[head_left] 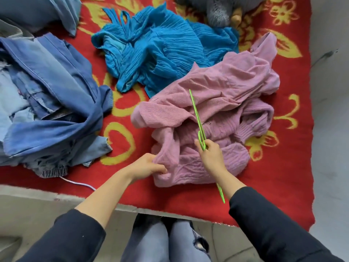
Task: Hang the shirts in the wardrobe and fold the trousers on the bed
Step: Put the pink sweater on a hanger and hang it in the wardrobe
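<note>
A crumpled pink knit top (217, 103) lies on the bed near its front edge. My left hand (149, 167) pinches the top's lower left corner. My right hand (211, 154) holds a thin green hanger (196, 112) edge-on above the pink top, its hook by my fingers. Behind the pink top a bright blue pleated top (160, 48) is spread out. A heap of blue denim trousers (47, 103) fills the left side of the bed.
A red blanket with yellow flowers (287, 148) covers the bed. A grey plush toy (221, 10) sits at the far edge. A white cord (79, 183) trails from under the denim. Grey floor (330, 129) lies to the right. My knees are at the bed's front edge.
</note>
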Tool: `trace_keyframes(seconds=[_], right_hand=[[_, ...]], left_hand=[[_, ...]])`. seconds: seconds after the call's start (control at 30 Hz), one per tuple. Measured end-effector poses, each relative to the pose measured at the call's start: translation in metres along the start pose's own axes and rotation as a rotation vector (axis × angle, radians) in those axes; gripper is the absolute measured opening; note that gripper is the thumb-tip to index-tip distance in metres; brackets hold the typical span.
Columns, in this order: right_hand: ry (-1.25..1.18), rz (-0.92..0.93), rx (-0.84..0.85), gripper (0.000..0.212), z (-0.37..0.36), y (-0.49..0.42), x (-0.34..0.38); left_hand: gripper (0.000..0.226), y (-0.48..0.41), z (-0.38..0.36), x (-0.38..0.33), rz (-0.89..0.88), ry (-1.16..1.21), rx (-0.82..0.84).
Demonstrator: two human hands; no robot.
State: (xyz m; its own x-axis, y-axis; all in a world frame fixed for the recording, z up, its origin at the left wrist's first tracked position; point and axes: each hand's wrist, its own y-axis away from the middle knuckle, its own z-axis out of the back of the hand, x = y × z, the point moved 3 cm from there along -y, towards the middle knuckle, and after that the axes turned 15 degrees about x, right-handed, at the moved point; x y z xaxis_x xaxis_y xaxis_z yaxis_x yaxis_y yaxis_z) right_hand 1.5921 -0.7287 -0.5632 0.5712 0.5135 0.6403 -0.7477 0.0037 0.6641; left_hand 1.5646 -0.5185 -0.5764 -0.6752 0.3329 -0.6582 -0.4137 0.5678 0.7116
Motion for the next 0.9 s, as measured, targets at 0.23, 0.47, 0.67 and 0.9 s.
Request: trace_keyframes(seconds=[0.23,0.47,0.67,0.9], right_hand=[[-0.091,-0.032,0.179,0.035,-0.019,0.022,0.026],[-0.144,0.018,0.006,0.027,0.020,0.038,0.048],[-0.127,0.184,-0.070,0.031,0.096,0.075,0.123],[-0.170,0.507,-0.046,0.016,0.166,0.148,0.207]], left_hand=[[0.015,0.007,-0.051,-0.013,-0.079,-0.351,0.203],[0.049,0.028,-0.059,-0.032,-0.076,-0.207,0.288],[0.041,0.040,-0.030,-0.097,-0.227,-0.161,-0.244],[0.043,0.070,-0.046,-0.195,-0.463,-0.067,-0.348]])
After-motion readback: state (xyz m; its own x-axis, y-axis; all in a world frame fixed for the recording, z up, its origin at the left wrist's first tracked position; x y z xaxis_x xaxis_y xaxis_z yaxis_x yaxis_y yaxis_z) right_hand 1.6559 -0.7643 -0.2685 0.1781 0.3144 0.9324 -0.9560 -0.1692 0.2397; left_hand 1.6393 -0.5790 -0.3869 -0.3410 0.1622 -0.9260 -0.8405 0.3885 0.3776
